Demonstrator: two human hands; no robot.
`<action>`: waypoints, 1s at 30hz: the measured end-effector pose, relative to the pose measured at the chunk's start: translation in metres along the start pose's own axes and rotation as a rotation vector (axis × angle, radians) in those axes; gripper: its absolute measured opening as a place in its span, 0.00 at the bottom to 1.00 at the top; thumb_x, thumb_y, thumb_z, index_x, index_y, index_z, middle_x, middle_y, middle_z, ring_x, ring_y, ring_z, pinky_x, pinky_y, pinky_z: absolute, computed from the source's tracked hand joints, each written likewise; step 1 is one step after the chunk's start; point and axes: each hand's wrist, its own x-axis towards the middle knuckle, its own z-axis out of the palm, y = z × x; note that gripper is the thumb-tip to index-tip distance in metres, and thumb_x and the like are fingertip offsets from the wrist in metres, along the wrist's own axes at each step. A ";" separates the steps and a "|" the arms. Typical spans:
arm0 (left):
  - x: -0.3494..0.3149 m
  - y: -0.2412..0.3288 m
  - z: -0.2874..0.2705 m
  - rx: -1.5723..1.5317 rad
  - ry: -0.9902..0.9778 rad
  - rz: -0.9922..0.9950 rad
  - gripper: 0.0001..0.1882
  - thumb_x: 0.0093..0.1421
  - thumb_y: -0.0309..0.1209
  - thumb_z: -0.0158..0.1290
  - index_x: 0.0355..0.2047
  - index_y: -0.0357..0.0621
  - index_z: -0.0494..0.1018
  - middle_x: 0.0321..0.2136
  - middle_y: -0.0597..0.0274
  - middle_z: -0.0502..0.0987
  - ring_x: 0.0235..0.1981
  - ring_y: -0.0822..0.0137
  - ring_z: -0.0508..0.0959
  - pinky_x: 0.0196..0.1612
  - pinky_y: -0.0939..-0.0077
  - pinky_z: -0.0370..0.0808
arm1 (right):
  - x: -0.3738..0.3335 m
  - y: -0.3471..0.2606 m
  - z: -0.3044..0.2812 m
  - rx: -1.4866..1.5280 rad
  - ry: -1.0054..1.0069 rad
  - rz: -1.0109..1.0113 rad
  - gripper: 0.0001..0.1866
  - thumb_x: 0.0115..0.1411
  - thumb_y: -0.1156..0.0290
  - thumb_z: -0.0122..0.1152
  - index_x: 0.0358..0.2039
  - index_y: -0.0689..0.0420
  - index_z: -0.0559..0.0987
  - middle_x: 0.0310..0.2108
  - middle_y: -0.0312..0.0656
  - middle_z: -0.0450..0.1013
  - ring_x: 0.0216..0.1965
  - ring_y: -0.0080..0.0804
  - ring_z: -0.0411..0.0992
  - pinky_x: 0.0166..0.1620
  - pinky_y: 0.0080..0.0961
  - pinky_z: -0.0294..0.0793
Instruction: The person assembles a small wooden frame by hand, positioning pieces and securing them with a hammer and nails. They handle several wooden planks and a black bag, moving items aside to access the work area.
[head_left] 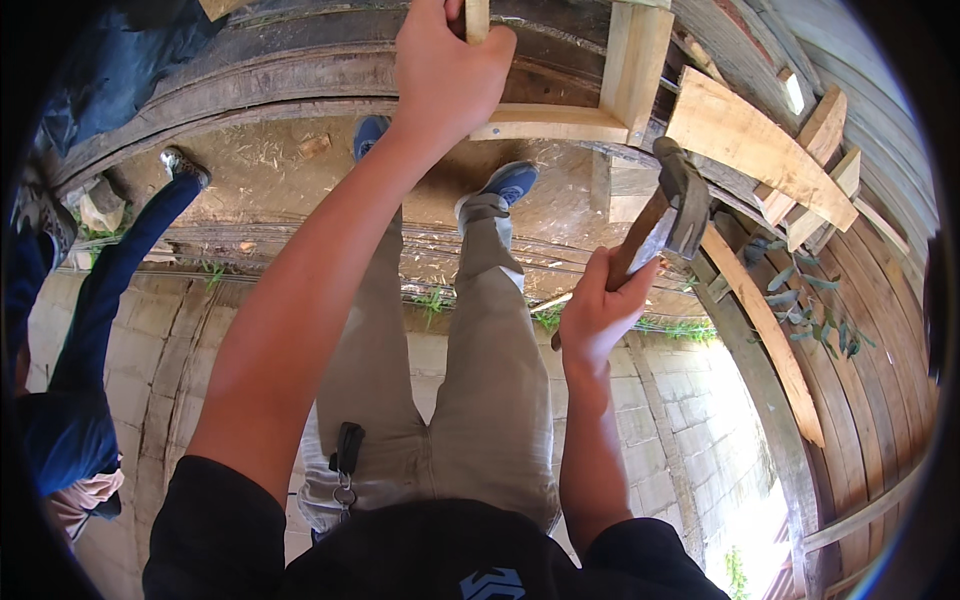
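Observation:
My right hand (603, 312) is wrapped round the wooden handle of a hammer (686, 205). The hammer's dark metal head points up and away from me, raised to the right of the wooden frame. At the top of the view my left hand (452, 72) grips a narrow wooden strip (477, 18), whose far end runs out of view. Just right of that hand is a pale wooden frame, with a lower rail (550, 123) meeting an upright block (636, 70) at a corner. The hammer head does not touch the frame.
Dark weathered boards (290, 75) run behind the frame. Offcuts, including a broad pale board (755, 145), are piled at the right beside stacked planks (870, 310) and a leafy twig (815, 305). At the left another person's leg (120, 275) reaches across the paved ground (130, 330).

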 end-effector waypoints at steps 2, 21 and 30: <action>0.001 -0.004 0.001 -0.097 -0.011 0.022 0.12 0.48 0.18 0.50 0.25 0.43 0.57 0.21 0.66 0.58 0.24 0.72 0.58 0.28 0.73 0.61 | 0.001 -0.003 0.001 -0.030 -0.056 0.013 0.05 0.60 0.77 0.53 0.36 0.61 0.68 0.19 0.42 0.67 0.18 0.24 0.62 0.23 0.25 0.63; 0.001 -0.006 0.002 -0.091 -0.007 0.043 0.13 0.47 0.17 0.49 0.25 0.44 0.56 0.21 0.67 0.56 0.24 0.73 0.57 0.28 0.75 0.59 | 0.004 -0.005 0.002 -0.012 -0.059 0.035 0.05 0.61 0.77 0.52 0.37 0.61 0.68 0.18 0.39 0.66 0.18 0.22 0.63 0.23 0.24 0.63; 0.001 -0.006 0.003 -0.114 -0.004 0.019 0.13 0.47 0.17 0.49 0.25 0.44 0.56 0.21 0.67 0.56 0.24 0.74 0.58 0.28 0.75 0.60 | 0.000 -0.005 0.004 0.026 -0.043 0.035 0.04 0.61 0.77 0.52 0.35 0.61 0.67 0.18 0.39 0.65 0.18 0.21 0.61 0.23 0.24 0.62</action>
